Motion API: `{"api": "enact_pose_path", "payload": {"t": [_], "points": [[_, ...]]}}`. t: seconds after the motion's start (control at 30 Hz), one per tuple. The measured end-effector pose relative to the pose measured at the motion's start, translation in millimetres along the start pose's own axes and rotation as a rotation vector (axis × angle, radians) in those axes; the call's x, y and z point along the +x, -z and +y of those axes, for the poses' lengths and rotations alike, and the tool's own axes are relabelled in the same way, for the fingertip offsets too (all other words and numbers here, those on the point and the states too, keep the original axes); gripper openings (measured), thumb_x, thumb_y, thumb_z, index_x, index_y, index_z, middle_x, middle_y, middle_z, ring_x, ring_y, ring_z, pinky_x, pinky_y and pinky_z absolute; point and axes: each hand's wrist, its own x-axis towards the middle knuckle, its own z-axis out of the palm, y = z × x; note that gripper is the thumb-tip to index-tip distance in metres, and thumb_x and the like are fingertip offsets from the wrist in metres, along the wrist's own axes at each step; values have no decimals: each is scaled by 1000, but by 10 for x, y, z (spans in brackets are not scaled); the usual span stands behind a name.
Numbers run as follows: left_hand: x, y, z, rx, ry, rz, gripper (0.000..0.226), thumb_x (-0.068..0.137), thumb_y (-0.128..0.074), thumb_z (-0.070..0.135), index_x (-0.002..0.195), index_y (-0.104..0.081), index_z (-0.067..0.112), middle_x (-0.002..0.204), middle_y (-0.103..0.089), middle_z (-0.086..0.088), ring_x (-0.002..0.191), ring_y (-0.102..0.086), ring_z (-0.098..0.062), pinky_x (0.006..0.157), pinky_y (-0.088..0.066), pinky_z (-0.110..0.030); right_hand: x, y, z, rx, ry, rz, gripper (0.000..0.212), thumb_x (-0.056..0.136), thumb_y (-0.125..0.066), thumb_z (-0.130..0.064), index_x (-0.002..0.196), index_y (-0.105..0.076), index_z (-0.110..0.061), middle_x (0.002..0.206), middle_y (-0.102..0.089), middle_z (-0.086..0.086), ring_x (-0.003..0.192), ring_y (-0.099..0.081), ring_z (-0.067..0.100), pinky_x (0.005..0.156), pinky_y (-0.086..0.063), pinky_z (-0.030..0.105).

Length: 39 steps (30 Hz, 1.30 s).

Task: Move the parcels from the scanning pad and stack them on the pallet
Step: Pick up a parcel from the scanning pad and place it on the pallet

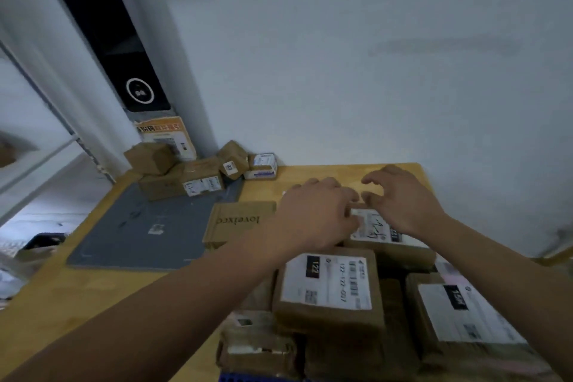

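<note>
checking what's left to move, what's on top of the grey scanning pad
At the far end of the grey pad sits a cluster of brown parcels, some stacked on others; a small white sticker lies mid-pad. The pad surface beneath the parcels is covered.

The flat carton [238,223] reads "loveixcc", the middle parcel label [328,281] shows 122, the right parcel label [465,310] perhaps 154.

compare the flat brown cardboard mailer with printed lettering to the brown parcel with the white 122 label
The flat brown cardboard mailer lies on the wooden table by the grey pad; the brown 122 parcel tops a stack of parcels. The mailer is thin, the parcel thicker. The mailer shows printed lettering, no label; the parcel has a big white barcode label. Both are brown and lie flat.
</note>
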Motion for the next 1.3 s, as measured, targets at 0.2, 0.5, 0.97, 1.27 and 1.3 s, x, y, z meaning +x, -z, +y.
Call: {"api": "enact_pose_path", "payload": {"t": [0.2, 0.5, 0.97, 1.27, 1.3], "points": [[-56, 205, -1341, -129, 196, 39, 45, 96, -45, 51, 138, -48, 34, 141, -50, 4, 127, -47, -18, 95, -46, -36, 714, -440, -1069, -60, 156, -109, 36, 96, -48, -40, 128, -56, -27, 129, -50, -2, 119, -47, 23, 96, -43, 38], [-163, -396, -3568, -313, 538, -142, 36, 94, -47, 42, 128, -54, 34, 129, -58, 2, 110, -56, -21, 92, -47, -39, 1738, -1405, -2257, -128, 269, -346, 36, 96, -49, -43, 128, -56, -31, 134, -49, -5, 123, -46, 17, 100, -43, 36], [545, -1477, -5609, -454, 807, 63, 34, 94, -46, 29, 125, -46, 14, 128, -46, -17, 108, -51, -39, 87, -48, -47, 2706, -2516, -2579, -180, 173, -604, 28, 98, -50, -29, 123, -63, -23, 121, -58, -4, 100, -46, 4, 81, -34, 18], [920, -1377, -6681, -209, 1004, 275, 85, 80, -55, 66, 147, -25, 23, 162, 4, -18, 145, 3, -48, 113, -12, -65, 2755, -2759, -2611, -181, 104, -686, 31, 101, -46, -26, 117, -66, -10, 117, -64, 6, 105, -58, 19, 89, -45, 27], [935, -1398, -6765, -215, 996, 257, 86, 76, -54, 71, 146, -26, 28, 162, 8, -14, 145, 6, -48, 112, -9, -67, 2752, -2750, -2571, -181, 86, -677, 31, 101, -46, -25, 116, -66, -9, 118, -64, 7, 105, -58, 19, 90, -46, 29]]}}
